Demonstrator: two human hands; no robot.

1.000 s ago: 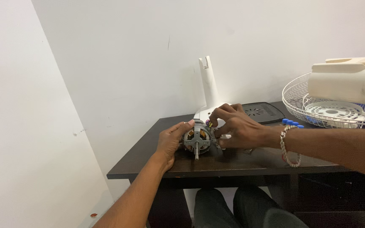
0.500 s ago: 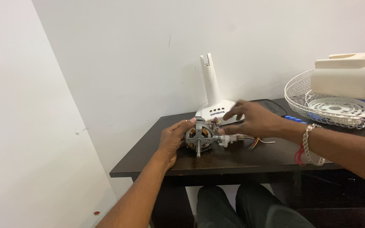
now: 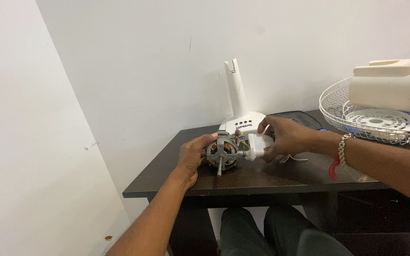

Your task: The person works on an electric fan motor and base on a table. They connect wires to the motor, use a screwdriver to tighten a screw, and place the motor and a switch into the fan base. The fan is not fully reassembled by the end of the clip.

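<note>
The left hand (image 3: 193,156) is gripping the fan motor (image 3: 224,152) on the dark surface (image 3: 262,178), shaft pointing toward the person, while the right hand (image 3: 283,137) is pinching the white plastic housing (image 3: 259,144) touching its right side.

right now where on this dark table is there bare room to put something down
Bare patches on the table: the left end, from the left hand to the corner, and the front strip between the motor and the right hand's forearm. Crowded: the back middle around the white fan stand, and the right end under the wire fan guard.
</note>
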